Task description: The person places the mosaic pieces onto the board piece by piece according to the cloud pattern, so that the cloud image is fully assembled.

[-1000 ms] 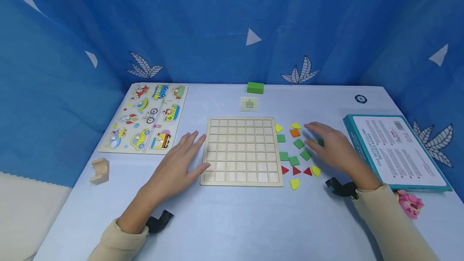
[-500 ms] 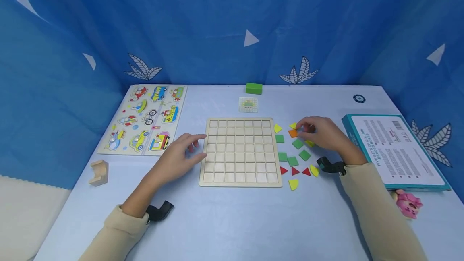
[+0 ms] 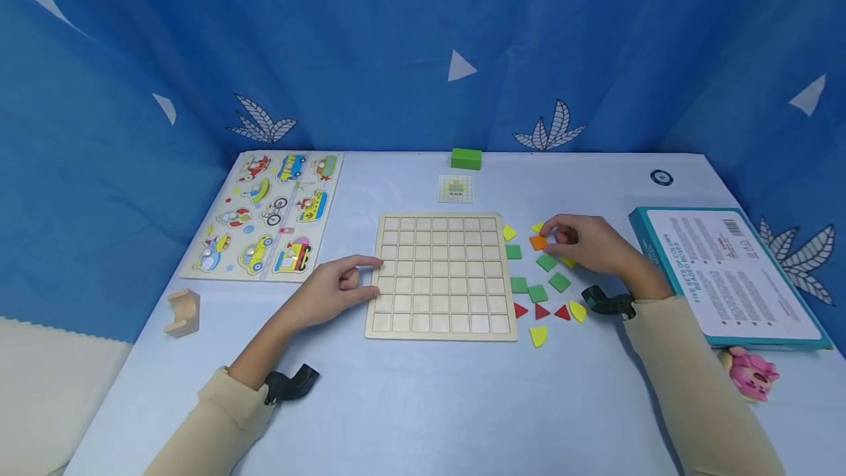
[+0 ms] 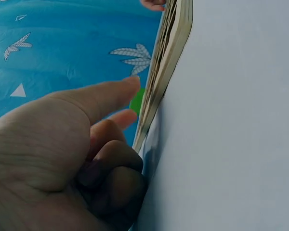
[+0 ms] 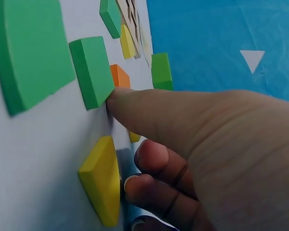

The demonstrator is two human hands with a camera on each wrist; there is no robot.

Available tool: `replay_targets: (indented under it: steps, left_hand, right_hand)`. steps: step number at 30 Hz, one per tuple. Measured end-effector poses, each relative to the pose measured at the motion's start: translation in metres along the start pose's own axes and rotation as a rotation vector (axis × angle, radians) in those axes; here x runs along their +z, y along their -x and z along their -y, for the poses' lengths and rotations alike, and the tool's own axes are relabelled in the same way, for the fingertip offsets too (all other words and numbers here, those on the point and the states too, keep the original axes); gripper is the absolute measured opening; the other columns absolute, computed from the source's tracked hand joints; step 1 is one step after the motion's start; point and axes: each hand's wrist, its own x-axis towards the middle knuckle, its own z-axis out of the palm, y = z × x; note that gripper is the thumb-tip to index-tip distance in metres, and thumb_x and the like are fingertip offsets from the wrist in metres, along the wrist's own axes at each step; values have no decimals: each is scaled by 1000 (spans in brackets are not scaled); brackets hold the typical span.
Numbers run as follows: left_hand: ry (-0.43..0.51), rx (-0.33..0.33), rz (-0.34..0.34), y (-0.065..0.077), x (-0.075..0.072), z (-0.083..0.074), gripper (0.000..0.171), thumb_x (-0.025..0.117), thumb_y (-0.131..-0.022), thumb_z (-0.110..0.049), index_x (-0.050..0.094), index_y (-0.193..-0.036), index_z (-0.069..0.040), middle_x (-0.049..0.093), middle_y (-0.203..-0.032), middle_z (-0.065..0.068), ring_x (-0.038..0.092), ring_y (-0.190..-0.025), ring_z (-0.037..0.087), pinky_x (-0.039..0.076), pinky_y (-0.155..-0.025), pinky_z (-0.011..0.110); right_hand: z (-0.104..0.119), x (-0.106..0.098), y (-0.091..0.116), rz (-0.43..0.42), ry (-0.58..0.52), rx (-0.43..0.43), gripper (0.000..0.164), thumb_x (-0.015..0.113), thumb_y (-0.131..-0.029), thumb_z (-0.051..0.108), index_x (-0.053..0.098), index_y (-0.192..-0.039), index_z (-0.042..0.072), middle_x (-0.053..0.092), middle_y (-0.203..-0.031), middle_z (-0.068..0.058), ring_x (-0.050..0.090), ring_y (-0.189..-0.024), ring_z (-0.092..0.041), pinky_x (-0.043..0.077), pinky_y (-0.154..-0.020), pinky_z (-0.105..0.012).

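R hand [image 3: 587, 241] has moved in to orange tile [image 3: 537, 243] since 1s ago, thumb + index pinching it on table [image 3: 429, 417], R of board [image 3: 440, 277], while L hand [image 3: 329, 289], loosely bent, grips nothing at board's L edge; tile's prob. light, stiff, best held by opp. edges.

Pale wooden board [image 3: 439, 268], gridded into squares, lies flat; left hand [image 3: 330, 285] at its left edge, thumb and forefinger extended there. Orange square tile [image 3: 536, 243] right of board — pinched by right hand [image 3: 591, 241] between thumb and forefinger. Green square tiles [image 3: 559, 283] scattered just right of board. Three red triangles [image 3: 542, 311] in row, nearer person. Yellow rounded tiles [image 3: 538, 336] spread around — two partly hidden by right hand.
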Motion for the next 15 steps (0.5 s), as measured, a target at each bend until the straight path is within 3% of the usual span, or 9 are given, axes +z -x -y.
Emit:
replay_targets:
  steps: [15]
  left_hand:
    - [-22,-33,-21,-3,2,9,40,80,-91,-24,70,-129,-17,37,-62,-6,34,-55,8,34,-61,28]
  right_hand:
    - [-4,0,1,23,3,19,30,76,-94,24,64,-121,14,47,-69,-7,48,-61,-25,35,-53,-28]
